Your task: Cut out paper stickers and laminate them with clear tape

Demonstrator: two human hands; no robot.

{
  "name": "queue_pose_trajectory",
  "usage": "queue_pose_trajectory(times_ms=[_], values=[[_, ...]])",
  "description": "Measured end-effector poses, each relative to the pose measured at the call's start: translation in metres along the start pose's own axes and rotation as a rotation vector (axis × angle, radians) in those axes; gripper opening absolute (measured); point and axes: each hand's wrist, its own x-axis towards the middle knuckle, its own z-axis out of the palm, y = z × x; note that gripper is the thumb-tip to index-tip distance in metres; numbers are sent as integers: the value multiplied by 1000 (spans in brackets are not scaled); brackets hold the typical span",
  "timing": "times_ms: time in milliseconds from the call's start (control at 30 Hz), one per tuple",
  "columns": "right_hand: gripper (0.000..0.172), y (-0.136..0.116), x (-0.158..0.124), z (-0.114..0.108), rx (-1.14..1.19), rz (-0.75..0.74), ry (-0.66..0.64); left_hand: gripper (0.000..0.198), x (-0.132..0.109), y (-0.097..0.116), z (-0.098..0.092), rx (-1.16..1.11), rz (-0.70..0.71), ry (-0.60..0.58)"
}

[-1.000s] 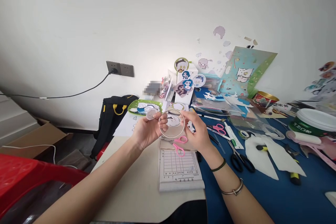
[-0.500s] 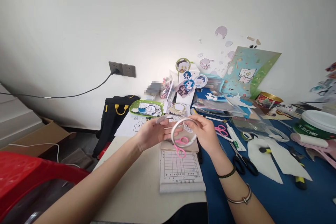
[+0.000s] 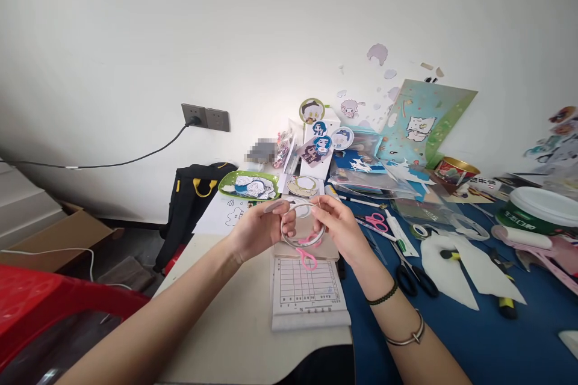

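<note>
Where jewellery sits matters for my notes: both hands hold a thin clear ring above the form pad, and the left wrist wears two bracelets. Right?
No. The head view shows the cord bracelet and metal bangle on the right wrist; the left wrist is bare. Otherwise yes: left hand and right hand hold the thin clear ring above the form pad.

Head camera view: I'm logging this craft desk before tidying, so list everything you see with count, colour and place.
ring: 1, whitish, between both hands
pad: 1, white with printed grid, near table edge
mat: 1, blue, right part of table
small scissors: 2, pink, one on the pad under the hands, one on the mat
large scissors: 1, black, on the mat
tray: 1, green, behind the hands
bag: 1, black and yellow, left of table
tub: 1, green, white lid, far right
chair: 1, red, lower left
left hand: pinching the ring
right hand: pinching the ring
</note>
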Motion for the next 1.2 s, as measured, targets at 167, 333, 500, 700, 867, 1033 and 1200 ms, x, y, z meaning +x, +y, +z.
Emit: queue_pose_trajectory(times_ms=[167, 333, 500, 700, 867, 1033, 1200], values=[[23, -2, 1, 0, 172, 20, 34, 26, 2, 0, -4, -61, 73, 21], [22, -3, 2, 1, 300, 39, 80, 21, 3, -2, -4, -122, 111, 12], [15, -9, -2, -2, 276, -145, 34, 16, 7, -6, -5, 145, 227, 263], [13, -14, -9, -2, 117, -191, -77, 21, 5, -5, -4, 592, 458, 410], [15, -8, -11, -1, -76, -177, -176, 21, 0, -2, 4, 725, 541, 370], [21, -13, -14, -1, -192, -172, -137, 20, -3, -2, 6, 720, 501, 379], [29, -18, -19, 3, -291, -194, -120, 22, -5, -3, 5, 772, 483, 369]])
